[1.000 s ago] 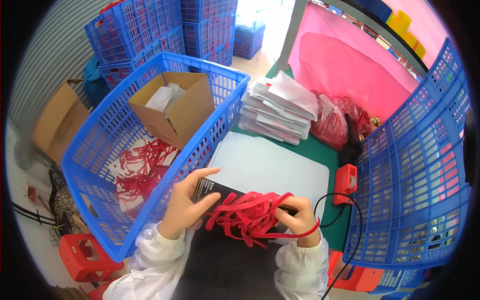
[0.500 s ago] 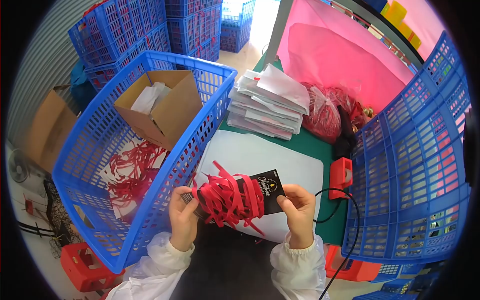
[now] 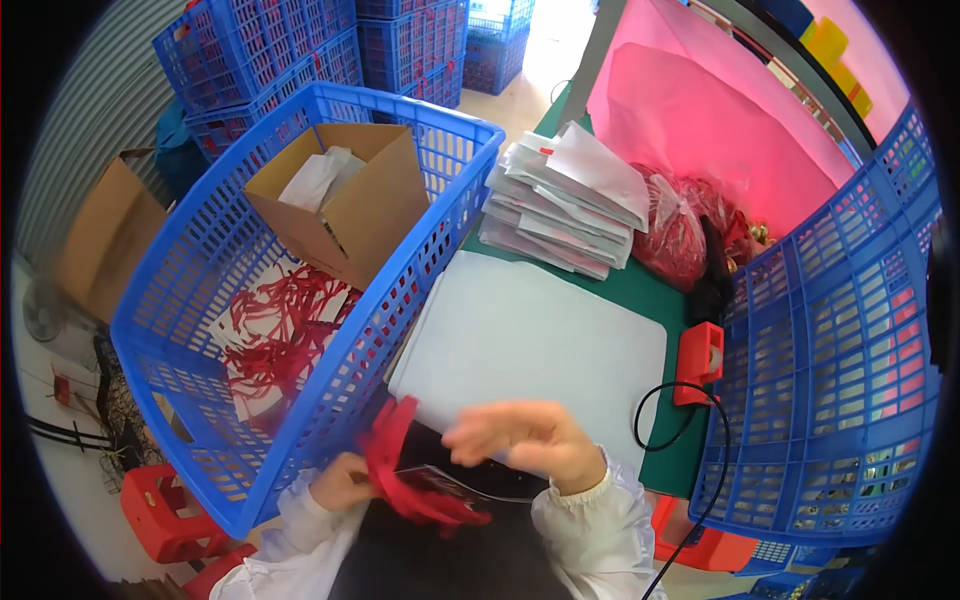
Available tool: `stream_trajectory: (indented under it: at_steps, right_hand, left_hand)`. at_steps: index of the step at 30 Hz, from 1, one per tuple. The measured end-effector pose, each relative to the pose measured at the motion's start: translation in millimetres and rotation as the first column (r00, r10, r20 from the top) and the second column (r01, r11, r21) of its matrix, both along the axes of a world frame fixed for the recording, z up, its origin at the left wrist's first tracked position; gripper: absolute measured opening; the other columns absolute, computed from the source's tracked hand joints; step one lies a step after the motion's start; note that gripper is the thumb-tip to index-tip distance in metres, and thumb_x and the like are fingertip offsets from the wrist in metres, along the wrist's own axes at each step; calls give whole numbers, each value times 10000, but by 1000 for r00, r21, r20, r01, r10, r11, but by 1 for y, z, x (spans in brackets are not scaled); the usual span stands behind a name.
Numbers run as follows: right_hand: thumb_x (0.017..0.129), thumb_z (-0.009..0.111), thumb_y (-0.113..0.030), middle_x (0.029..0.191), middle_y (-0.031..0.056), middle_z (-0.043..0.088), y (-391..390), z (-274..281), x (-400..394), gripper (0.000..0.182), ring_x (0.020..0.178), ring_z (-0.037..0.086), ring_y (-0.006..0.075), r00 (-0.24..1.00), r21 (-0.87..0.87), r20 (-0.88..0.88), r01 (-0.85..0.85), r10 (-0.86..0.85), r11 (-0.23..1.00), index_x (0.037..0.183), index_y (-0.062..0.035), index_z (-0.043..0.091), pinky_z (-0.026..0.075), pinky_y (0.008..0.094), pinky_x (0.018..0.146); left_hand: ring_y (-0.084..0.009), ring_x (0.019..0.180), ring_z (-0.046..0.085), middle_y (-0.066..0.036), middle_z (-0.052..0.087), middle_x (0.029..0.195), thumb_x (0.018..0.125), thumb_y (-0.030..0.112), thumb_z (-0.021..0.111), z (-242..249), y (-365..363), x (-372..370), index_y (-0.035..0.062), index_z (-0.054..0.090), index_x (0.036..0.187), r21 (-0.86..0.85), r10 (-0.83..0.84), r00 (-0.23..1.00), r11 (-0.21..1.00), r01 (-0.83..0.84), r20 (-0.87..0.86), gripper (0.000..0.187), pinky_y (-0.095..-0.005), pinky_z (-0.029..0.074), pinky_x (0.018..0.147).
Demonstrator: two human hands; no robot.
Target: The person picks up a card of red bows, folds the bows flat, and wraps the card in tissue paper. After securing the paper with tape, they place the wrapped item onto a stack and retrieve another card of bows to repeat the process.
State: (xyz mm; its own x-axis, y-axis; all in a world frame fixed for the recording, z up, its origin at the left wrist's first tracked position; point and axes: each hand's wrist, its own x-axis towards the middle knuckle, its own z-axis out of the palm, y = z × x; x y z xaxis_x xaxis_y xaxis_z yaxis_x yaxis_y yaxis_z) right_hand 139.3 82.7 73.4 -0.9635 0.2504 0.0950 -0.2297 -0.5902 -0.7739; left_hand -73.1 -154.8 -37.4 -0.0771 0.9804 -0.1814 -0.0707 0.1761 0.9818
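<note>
From the head camera, the only view, both hands work at the near edge of the worktop, low in the frame. The left hand is closed around a bunch of red ribbons wound over a dark card; only a sliver of the card shows beneath them, so any print on it is hidden. The right hand hovers just above the bundle, fingers loosely spread, blurred with motion; whether it touches the ribbons I cannot tell. Both wrists wear white sleeves.

One white mat covers the middle of the green worktop. At its far edge lies one stack of white packets, too many to count, with a small red tag on the top one that cannot be read. Beside the stack sits one clear bag of red items, and behind it a sheet of pink paper.

At the left edge stands one large blue basket, holding one open cardboard box and a loose heap of ribbons. At the right edge one more blue crate is cut off by the frame. One small red device with a black cable sits between mat and crate. More blue crates are stacked on the floor beyond.
</note>
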Motion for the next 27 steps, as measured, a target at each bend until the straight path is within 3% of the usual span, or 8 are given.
stream_trajectory:
  at_steps: [4,6,11,14,18,20,23,27]
  right_hand:
    - [878,656,-264,1172,197,632,5,-16,-4,620,1078,610,254,930,215,-82,367,-358,905,1346,79,437,446,365,966]
    - [835,694,-418,1134,190,649,4,-19,4,744,1031,632,249,900,322,-65,427,-430,845,1317,97,459,465,357,937]
    - [919,581,-67,1118,115,656,3,-27,22,388,1050,598,163,814,288,46,544,-579,788,1278,67,521,445,311,921]
    - [941,563,-75,1121,98,648,1,-37,31,306,1016,597,148,788,387,55,549,-613,741,1209,71,562,447,298,905]
    - [948,596,-114,975,41,667,5,-20,21,214,884,581,93,443,49,-38,896,-896,441,1092,41,626,450,241,805]
    - [946,611,-136,896,4,655,14,-30,26,203,782,538,52,382,385,-57,861,-923,332,1066,24,648,409,202,692]
    - [942,620,-133,863,-17,635,11,-34,20,200,713,483,27,382,372,-105,871,-918,320,1067,20,650,345,182,621]
    - [928,636,-104,870,11,656,1,-43,16,188,725,533,47,495,379,-82,818,-865,433,1060,28,657,403,198,646]
  left_hand:
    - [-215,982,628,-109,677,1018,793,-16,624,1,39,37,-35,680,1010,15,357,793,908,-418,493,225,-323,463,902]
    - [-233,1062,600,-117,657,1091,790,-34,605,-8,50,43,-36,671,1014,47,362,810,902,-430,462,234,-351,431,961]
    - [-228,1115,576,-106,632,1160,798,-56,582,17,87,52,-34,646,1086,5,325,677,900,-436,661,295,-356,418,986]
    - [-215,1077,596,-100,647,1118,833,-42,572,13,98,47,-25,635,1112,114,282,796,910,-399,535,287,-337,432,963]
    - [-133,897,612,-67,657,941,897,27,562,38,99,41,-25,630,987,72,498,846,853,-517,189,124,-294,474,816]
    - [-155,814,594,-94,640,891,845,-2,576,34,84,28,-2,624,930,206,489,869,846,-493,72,97,-279,463,747]
    - [-216,815,573,-117,627,940,761,12,619,58,94,34,43,628,924,611,679,676,673,-418,-286,166,-305,446,742]
    - [-285,946,532,-94,588,1027,663,92,696,114,125,52,93,631,983,747,673,438,665,-5,-596,327,-397,398,829]
